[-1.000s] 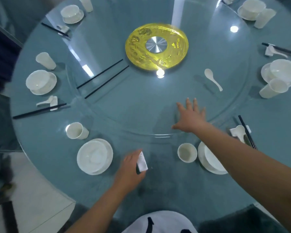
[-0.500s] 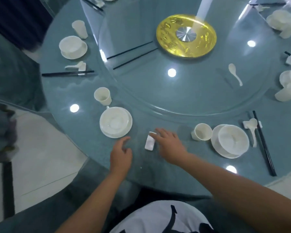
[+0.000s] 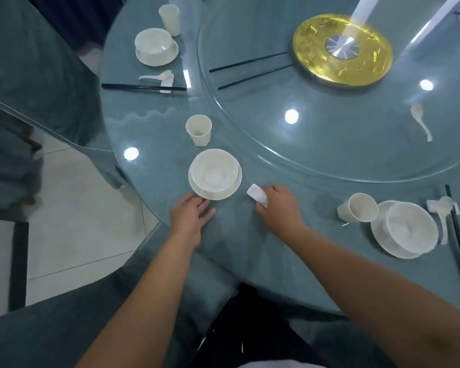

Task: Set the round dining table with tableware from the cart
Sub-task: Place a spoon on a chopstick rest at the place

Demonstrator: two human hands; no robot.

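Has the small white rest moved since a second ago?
Yes. The rest left the left hand; the right hand now holds it nearer the bowl.

dim, cool, bluish light overall. round ceiling-lamp reflections and long white streaks glare on the glass table (image 3: 316, 235). shadows are soft and faint. wide-angle distortion bends the edges, and the left margin is smeared with motion blur.
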